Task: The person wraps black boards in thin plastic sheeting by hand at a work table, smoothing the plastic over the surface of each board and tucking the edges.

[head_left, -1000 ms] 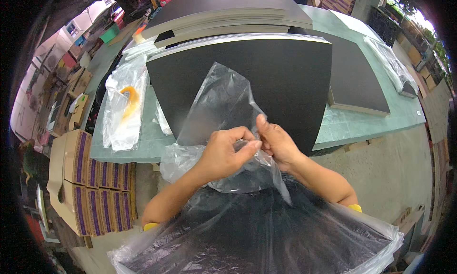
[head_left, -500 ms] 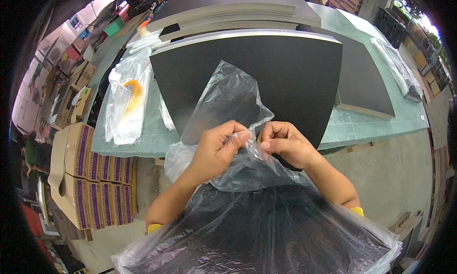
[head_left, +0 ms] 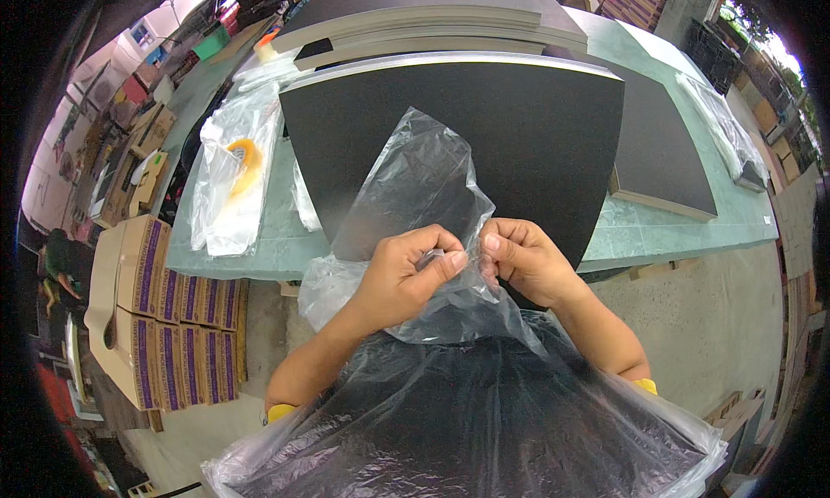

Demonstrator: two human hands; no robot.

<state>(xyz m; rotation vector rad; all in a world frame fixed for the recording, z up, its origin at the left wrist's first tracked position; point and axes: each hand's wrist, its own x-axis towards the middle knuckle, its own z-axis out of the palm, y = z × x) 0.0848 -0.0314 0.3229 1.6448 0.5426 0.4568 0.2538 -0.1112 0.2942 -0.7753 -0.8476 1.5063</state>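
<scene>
A clear plastic bag (head_left: 415,178) is bunched between my two hands and spreads wide toward the lower edge of the view. My left hand (head_left: 411,269) pinches its gathered film with thumb and curled fingers. Close beside it, my right hand (head_left: 523,256) is closed on the same film, thumb pressed over the fingers. One loose flap stands up above the hands. Behind it a thick stack of black sheets (head_left: 536,143) leans at the front of the table, its pale edges along the top. The bag's opening cannot be made out.
The green table (head_left: 674,239) carries more stacks of dark sheets (head_left: 415,14) at the back. On its left lies a tape roll (head_left: 246,165) on folded plastic bags (head_left: 216,213). Cardboard boxes (head_left: 164,325) are piled at the left. A person (head_left: 60,264) is at the far left.
My hands have shifted slightly, with the right thumb now raised higher and pressing on the film. The film between them has been drawn a little to the right.
</scene>
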